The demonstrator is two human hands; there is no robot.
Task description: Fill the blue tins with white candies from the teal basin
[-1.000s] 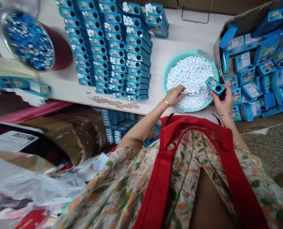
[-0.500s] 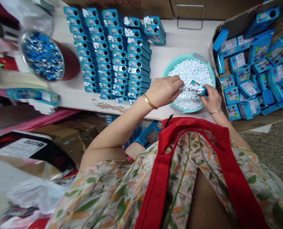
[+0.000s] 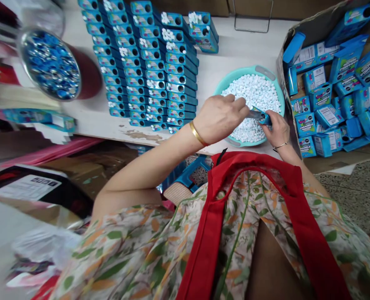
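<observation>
Over a turquoise basin [image 3: 280,89] of small white candies [image 3: 253,89], my left hand [image 3: 224,118] is closed on a small scoop [image 3: 252,113], its handle hidden by my fingers. The scoop's end meets the opening of a small blue candy box [image 3: 265,118]. My right hand [image 3: 277,129] grips that box at the basin's right side, tilted toward the scoop. Left of the basin, several rows of blue boxes [image 3: 181,69] stand with round holes on top, some with white candies heaped on them.
A cardboard carton [image 3: 281,66] of loose blue boxes [image 3: 322,93] is at the right. A metal pot [image 3: 91,75] of blue wrapped candies stands at the left. A wire stand [image 3: 252,31] is at the back of the white table [image 3: 231,46].
The scoop held white candies half a second ago; now it tips against the box opening and few show on it. My left hand has turned and risen slightly. The view has shifted a little.
</observation>
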